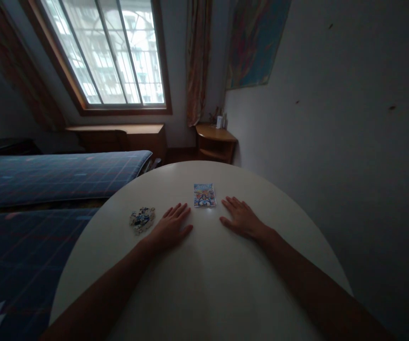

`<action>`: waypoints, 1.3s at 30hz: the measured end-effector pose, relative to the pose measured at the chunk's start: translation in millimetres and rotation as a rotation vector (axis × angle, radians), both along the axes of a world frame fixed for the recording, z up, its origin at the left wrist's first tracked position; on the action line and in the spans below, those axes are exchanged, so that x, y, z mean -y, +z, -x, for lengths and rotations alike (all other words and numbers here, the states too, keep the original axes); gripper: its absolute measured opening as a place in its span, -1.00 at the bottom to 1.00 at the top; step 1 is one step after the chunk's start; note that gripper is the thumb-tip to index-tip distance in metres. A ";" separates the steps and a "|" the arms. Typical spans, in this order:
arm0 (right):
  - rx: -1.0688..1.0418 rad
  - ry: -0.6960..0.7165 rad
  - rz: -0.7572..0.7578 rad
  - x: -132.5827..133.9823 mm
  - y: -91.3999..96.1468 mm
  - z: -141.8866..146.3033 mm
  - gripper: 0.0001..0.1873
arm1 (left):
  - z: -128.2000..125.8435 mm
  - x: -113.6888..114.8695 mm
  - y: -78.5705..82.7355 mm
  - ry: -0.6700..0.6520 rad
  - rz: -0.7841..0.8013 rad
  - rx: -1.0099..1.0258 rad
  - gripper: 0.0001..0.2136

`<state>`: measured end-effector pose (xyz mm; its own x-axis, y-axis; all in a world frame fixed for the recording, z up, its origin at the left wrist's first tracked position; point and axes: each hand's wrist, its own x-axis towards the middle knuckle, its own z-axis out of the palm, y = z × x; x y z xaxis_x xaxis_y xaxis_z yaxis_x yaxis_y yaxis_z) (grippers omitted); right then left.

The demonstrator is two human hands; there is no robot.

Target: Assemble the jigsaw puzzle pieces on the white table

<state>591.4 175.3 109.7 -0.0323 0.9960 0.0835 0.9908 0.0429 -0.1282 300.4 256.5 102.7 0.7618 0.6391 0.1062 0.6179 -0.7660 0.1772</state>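
My left hand (171, 227) lies flat on the white round table (204, 284), fingers spread and holding nothing. Just left of it is a pile of small loose pieces (142, 220), pale, blue and dark; their exact kind is too small to tell. My right hand (241, 218) also rests palm down with its fingers apart and nothing in it. Between the two hands, slightly farther off, a small colourful printed packet or booklet (204, 195) lies flat, mostly blue with a cartoon-like picture. Neither hand touches it.
A plaid mattress (62, 175) borders the table on the left, and a plain wall (332, 156) runs along the right. Beyond the table stand a wooden corner shelf (216, 134) with small items and a long desk (143, 129) under a barred window (119, 57).
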 end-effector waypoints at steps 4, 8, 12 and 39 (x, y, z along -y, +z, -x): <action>0.003 -0.019 0.004 -2.7 -4.2 0.1 -0.20 | -0.5 -0.5 0.4 0.005 -0.007 0.004 -0.42; 0.010 -0.016 -0.001 -2.4 -7.9 -1.7 -0.18 | -0.6 0.4 1.2 0.001 -0.004 -0.002 -0.42; 0.021 -0.010 -0.018 -2.5 -9.6 -3.0 -0.19 | -1.7 2.3 3.4 -0.005 -0.013 -0.009 -0.43; 0.022 -0.011 -0.001 0.9 -2.1 1.1 -0.21 | 14.0 5.5 1.5 0.473 -0.089 -0.027 -0.51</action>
